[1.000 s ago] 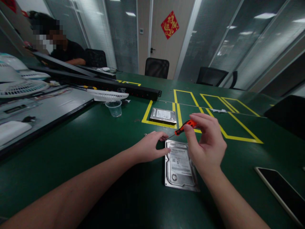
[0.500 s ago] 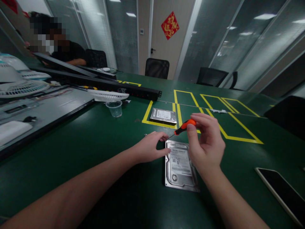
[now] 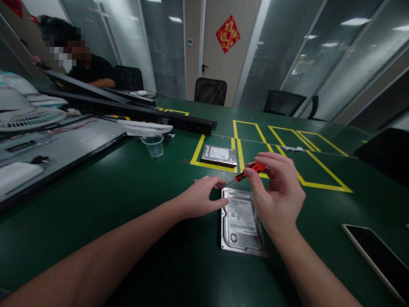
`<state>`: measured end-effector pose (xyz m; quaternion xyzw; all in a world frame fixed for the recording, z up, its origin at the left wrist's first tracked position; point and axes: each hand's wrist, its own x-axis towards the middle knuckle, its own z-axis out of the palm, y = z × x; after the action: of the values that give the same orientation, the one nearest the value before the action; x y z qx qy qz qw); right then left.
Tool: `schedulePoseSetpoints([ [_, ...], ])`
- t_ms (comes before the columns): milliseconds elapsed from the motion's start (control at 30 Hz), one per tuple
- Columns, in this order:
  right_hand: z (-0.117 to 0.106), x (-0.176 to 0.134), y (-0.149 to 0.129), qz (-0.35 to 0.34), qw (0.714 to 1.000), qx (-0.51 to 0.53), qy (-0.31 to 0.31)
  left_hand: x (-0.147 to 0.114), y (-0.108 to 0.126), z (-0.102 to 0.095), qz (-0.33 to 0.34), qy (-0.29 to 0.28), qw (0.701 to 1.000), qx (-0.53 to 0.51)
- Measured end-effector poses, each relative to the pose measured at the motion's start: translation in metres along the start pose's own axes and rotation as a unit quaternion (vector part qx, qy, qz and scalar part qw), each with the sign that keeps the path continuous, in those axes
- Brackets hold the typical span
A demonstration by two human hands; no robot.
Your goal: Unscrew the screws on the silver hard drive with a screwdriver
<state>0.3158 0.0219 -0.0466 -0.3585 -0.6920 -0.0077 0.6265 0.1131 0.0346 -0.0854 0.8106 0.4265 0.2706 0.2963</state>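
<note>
A silver hard drive (image 3: 244,230) with a white label lies flat on the green table in front of me. My left hand (image 3: 204,196) grips its far left corner, thumb on the top face and fingers curled at the edge. Between the thumb and fingers of my right hand (image 3: 277,192) is an orange and black screwdriver (image 3: 245,173). The screwdriver slants down to the left, its thin shaft reaching the drive's far left corner beside my left fingertips. Exactly what the tip touches is too small to tell.
Behind lies a second hard drive (image 3: 219,155) inside yellow tape. To the left are a clear plastic cup (image 3: 153,146), a white fan grille (image 3: 145,127), a long black bar (image 3: 185,123) and a large grey panel (image 3: 96,136). A phone (image 3: 377,256) lies right. Another person sits far left.
My right fingers have shifted around the screwdriver handle, which looks turned and a little lower. My left hand and the hard drive stay in place.
</note>
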Motion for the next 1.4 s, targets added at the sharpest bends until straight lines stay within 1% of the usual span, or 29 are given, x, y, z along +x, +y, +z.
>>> schedulePoseSetpoints([
  [200,-0.0028,0.0019,-0.0073,-0.008,0.999,-0.029,-0.033,0.0000,-0.0009,0.0009,0.004,0.001,1.000,0.004],
  [400,-0.0008,0.0027,-0.0064,-0.011,0.999,-0.033,-0.012,-0.0003,-0.0002,0.0001,0.005,0.001,1.000,0.002],
  [467,0.0007,0.0015,-0.0056,0.000,1.000,-0.018,-0.006,-0.0002,0.0001,-0.0003,0.002,0.000,1.000,-0.001],
  [600,0.0039,-0.0024,-0.0026,0.038,0.998,0.044,-0.005,-0.0002,-0.0007,0.0003,0.002,-0.002,1.000,-0.002],
  [667,0.0045,-0.0035,-0.0005,0.041,0.997,0.061,0.000,-0.0002,-0.0013,0.0009,0.003,0.000,1.000,0.001],
  [767,0.0027,-0.0027,0.0014,0.023,0.999,0.036,0.007,-0.0002,-0.0020,0.0013,0.006,0.002,1.000,0.000],
  [900,-0.0013,0.0004,-0.0009,-0.009,1.000,-0.015,0.000,-0.0001,-0.0020,0.0011,0.007,0.001,1.000,0.002],
  [1133,-0.0033,0.0016,-0.0072,-0.009,0.999,-0.018,-0.040,0.0001,-0.0026,0.0013,0.006,0.002,1.000,0.005],
  [1400,-0.0036,0.0021,-0.0044,-0.018,0.999,-0.029,-0.037,-0.0001,-0.0019,0.0013,0.016,0.006,1.000,0.001],
])
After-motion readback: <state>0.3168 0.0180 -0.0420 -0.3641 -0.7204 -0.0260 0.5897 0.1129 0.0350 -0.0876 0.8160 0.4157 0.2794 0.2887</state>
